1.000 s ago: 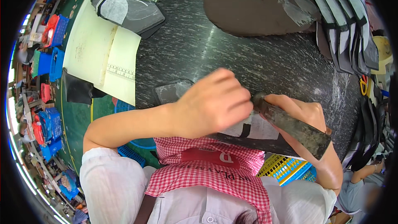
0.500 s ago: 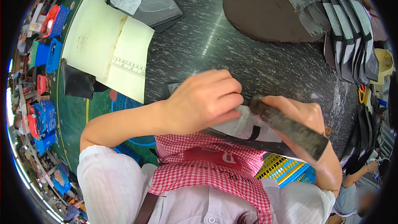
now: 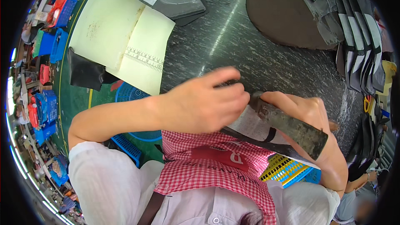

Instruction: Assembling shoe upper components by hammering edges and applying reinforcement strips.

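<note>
My right hand (image 3: 302,110) is closed round a hammer (image 3: 291,127). Its long worn metal head slants across the hand, and a bit of wooden handle shows beyond the wrist. The rounded face of the head rests close to a dark grey piece with a white patch (image 3: 252,125) and a short black strip, lying at the table's near edge. Over the left part of that piece is my left hand (image 3: 212,102), fingers curled and the uppermost one stretched out; its fingertips lie beside the hammer face, and what they grip is hidden.
A large brown piece (image 3: 283,12) lies at the far right of the dark speckled table (image 3: 196,54), beside a row of overlapping grey-and-white pieces (image 3: 360,37). At left are a pale sheet with a ruler scale (image 3: 146,50) and another grey piece (image 3: 179,0). Blue baskets (image 3: 129,93) stand below.
The view has shifted, so the table things sit farther right. One finger of my left hand has lifted away from the others. The hammer stays at nearly the same place over the grey piece.
</note>
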A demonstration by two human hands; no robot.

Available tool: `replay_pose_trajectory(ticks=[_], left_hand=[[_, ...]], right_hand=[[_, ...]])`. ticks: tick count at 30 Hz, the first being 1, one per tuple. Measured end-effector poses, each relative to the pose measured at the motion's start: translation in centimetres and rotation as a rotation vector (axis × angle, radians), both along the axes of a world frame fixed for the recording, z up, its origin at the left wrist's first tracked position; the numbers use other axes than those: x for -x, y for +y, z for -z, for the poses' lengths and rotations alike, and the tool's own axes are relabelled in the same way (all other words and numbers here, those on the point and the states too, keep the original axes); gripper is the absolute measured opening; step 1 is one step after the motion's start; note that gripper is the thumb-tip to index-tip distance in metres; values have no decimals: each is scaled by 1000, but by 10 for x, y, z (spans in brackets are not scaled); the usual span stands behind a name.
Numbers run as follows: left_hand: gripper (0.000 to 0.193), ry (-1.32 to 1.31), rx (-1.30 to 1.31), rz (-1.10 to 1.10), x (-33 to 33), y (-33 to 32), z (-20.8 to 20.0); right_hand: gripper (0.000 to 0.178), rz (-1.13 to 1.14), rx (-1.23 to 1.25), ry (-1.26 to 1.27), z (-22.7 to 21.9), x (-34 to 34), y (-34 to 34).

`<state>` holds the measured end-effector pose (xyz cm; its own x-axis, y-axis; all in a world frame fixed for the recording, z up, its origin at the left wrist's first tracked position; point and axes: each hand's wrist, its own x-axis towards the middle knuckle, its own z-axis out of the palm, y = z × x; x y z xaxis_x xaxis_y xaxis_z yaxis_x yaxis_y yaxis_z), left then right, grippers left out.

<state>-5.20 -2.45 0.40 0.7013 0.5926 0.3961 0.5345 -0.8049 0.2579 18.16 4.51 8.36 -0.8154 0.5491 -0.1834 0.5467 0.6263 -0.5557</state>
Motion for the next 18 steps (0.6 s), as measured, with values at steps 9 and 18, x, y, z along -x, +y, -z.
replay_pose_trajectory(ticks=[9,18], left_hand=[[23,-209,370,-17,14,8,2],[27,-142,246,-4,31,6,3]], right_hand=[[24,54,93,214,19,15,0],[26,238,-14,206,17,24,-3]])
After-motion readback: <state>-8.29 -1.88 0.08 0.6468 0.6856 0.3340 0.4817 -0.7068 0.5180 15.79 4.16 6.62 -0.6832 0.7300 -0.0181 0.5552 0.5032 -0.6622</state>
